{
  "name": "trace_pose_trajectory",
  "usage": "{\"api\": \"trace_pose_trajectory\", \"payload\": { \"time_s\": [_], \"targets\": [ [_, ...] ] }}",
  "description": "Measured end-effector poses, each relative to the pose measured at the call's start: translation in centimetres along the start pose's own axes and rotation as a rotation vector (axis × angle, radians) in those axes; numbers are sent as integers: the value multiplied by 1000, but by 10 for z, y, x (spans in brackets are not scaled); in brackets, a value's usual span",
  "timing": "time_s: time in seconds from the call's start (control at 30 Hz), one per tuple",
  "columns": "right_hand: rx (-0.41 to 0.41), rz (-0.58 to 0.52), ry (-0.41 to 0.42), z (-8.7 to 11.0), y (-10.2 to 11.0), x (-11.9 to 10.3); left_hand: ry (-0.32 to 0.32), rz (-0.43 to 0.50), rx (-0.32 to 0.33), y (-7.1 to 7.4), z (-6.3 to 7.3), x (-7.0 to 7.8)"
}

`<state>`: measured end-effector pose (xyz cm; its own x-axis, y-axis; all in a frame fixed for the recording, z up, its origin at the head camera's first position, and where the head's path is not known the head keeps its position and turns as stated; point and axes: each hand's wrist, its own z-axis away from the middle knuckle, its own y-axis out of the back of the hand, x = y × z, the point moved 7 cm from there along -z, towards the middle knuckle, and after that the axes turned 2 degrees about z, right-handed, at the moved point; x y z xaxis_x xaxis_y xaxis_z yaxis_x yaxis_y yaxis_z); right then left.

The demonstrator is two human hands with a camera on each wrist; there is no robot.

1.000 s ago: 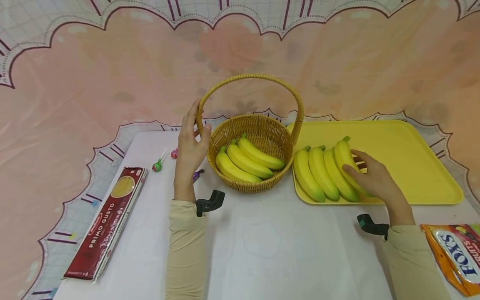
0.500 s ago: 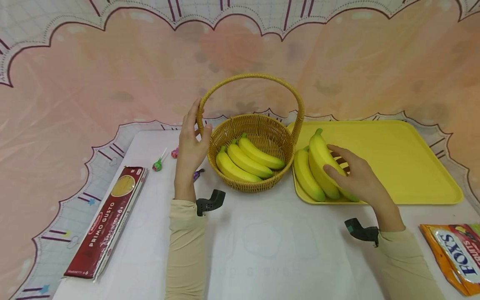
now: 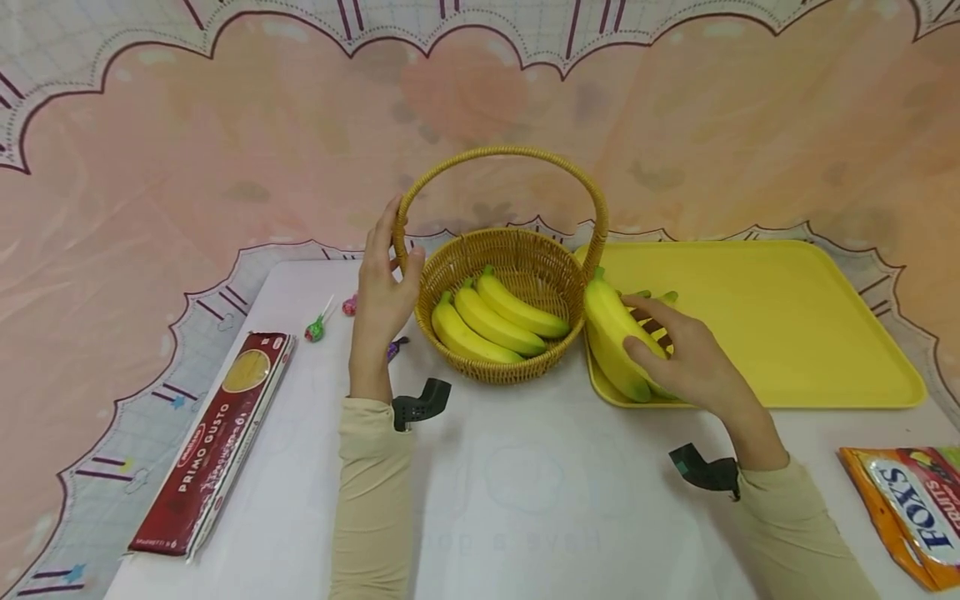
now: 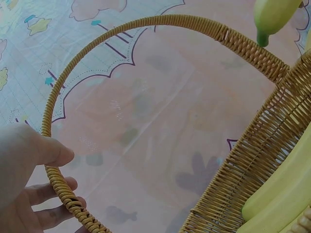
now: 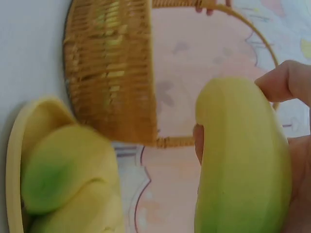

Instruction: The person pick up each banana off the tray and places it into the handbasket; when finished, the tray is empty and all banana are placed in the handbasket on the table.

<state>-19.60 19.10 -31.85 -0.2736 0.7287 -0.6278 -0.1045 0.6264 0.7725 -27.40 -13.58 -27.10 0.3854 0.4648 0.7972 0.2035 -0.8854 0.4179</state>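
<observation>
Pinched in my right hand, a yellow banana hangs over the tray's left end, its tip beside the basket's right side. It partly hides other bananas on the yellow tray. A round wicker basket stands at the table's middle with three bananas inside. My left hand grips the left side of its tall handle, thumb on one side and fingers on the other. In the left wrist view, the held banana's stem end shows beyond the handle.
A red spaghetti pack lies at the table's left. Between it and the basket are a green lollipop, a pink sweet and a purple wrapper, partly behind my left arm. An orange FOX'S bag lies front right.
My right hand has lifted the rightmost banana from the tray's row and carried it left, over the other bananas to the basket's edge. The left hand and basket have stayed in place.
</observation>
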Motion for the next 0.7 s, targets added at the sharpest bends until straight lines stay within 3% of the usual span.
{"api": "trace_pose_trajectory", "payload": {
  "time_s": [0.4, 0.7],
  "targets": [
    [-31, 2, 40, -16, -33, -24, -22, -4, 3, 2, 1, -2],
    [-50, -102, 70, -40, -61, -47, -38, -24, 4, 1, 2, -2]
  ]
}}
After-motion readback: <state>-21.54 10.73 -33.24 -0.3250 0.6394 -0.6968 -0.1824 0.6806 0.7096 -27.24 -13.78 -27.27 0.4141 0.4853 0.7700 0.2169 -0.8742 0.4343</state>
